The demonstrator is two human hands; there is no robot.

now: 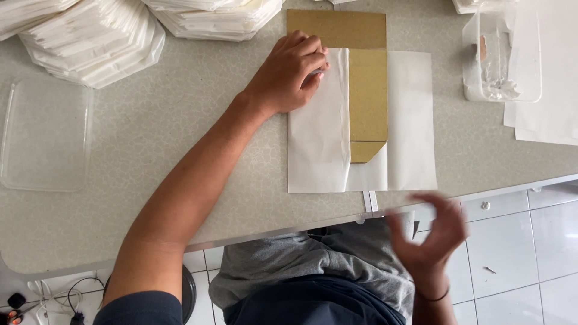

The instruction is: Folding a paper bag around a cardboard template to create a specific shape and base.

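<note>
Paper (319,129) folded over a card (367,90) on the table (180,138) lies pinned under left hand (289,75) fingers, and could spring open while right hand (430,235) hovers loose, empty, off the edge.

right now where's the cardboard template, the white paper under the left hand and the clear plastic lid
cardboard template (368,90), head view, on its bare brown middle strip
white paper (318,150), head view, on the folded left flap
clear plastic lid (45,135), head view, on its flat middle, far left of the table

Two hands (289,75), perhaps three stacks (90,42).
</note>
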